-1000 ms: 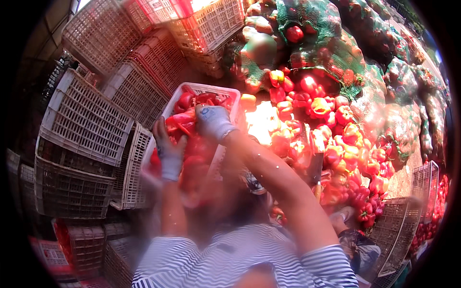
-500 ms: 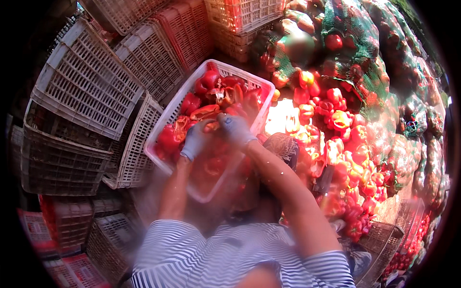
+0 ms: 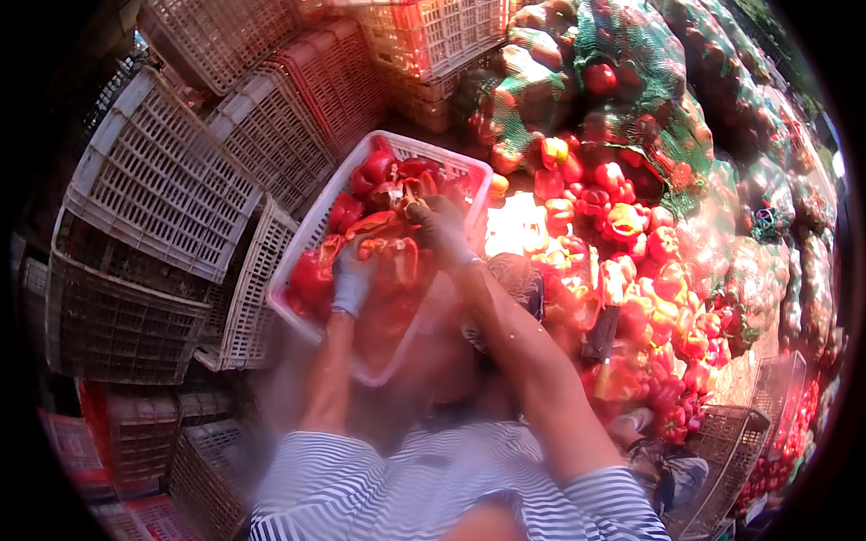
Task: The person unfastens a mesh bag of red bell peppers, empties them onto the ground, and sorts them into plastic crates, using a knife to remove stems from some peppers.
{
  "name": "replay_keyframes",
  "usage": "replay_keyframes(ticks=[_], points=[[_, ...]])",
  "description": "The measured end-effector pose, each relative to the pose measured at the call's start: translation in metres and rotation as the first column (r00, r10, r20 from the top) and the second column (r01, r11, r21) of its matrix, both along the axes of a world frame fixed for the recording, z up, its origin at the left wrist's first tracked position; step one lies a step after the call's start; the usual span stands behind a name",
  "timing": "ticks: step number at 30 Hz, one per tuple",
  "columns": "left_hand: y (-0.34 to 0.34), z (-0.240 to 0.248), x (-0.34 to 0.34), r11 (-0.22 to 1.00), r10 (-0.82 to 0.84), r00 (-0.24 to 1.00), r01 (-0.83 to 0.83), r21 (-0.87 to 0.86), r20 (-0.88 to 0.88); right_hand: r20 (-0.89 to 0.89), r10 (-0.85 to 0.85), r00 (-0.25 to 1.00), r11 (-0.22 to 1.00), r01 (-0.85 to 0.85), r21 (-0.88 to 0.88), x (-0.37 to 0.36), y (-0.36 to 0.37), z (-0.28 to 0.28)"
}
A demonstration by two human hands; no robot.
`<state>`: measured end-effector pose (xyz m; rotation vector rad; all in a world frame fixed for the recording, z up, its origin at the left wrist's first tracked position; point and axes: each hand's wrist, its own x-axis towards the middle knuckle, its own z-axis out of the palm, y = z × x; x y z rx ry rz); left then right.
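Observation:
Both my hands wear pale gloves and work inside a white plastic crate (image 3: 287, 281) of whole and cut red bell peppers. On the left, my left hand (image 3: 354, 273) is closed at the edge of an opened red bell pepper (image 3: 397, 259), its pale inside showing. My right hand (image 3: 440, 233) is farther in and to the right, fingers curled over cut pieces; what they pinch is hidden. A whole red bell pepper (image 3: 372, 173) lies at the crate's far end. Haze blurs the crate's near part.
Stacked slatted crates (image 3: 162, 171) crowd the left side, with more crates (image 3: 433, 41) at the back. To the right, a heap of red bell peppers (image 3: 663, 307) carries a knife (image 3: 601, 335). Green mesh sacks (image 3: 640, 54) full of peppers stand behind it.
My hands were close together over the crate's middle. Now they are farther apart: the right has moved up toward the far pieces, the left slightly down. The view has shifted a little.

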<state>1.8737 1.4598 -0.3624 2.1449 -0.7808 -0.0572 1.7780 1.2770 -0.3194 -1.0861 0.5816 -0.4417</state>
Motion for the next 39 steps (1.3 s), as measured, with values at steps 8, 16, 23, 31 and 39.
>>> replay_keyframes(ticks=[8, 16, 23, 31, 39], points=[[-0.062, 0.044, 0.002, 0.866, -0.28, 0.906, 0.097, 0.49, 0.316, 0.24, -0.509, 0.826, 0.606, 0.542, -0.582, -0.239, -0.064, 0.093], [-0.263, 0.083, -0.108, 0.586, -0.802, 0.593, 0.762, 0.275, 0.069, 0.168, -0.985, 0.027, -0.148, 0.346, -0.926, -0.637, -0.111, 0.11], [-0.425, 0.038, -0.208, 0.25, -0.965, 0.245, 0.76, 0.599, 0.091, -0.104, -0.792, -0.602, 0.284, -0.212, -0.935, -0.91, -0.101, 0.11], [-0.56, -0.08, -0.256, 0.418, -0.908, 0.214, 0.48, 0.771, 0.359, -0.607, -0.784, 0.131, 0.616, 0.286, -0.734, -0.717, -0.108, 0.063], [-0.593, -0.136, -0.261, 0.432, -0.882, 0.462, 0.71, 0.555, 0.095, -0.762, -0.61, 0.216, 0.754, -0.137, -0.642, -0.658, -0.1, 0.046]])
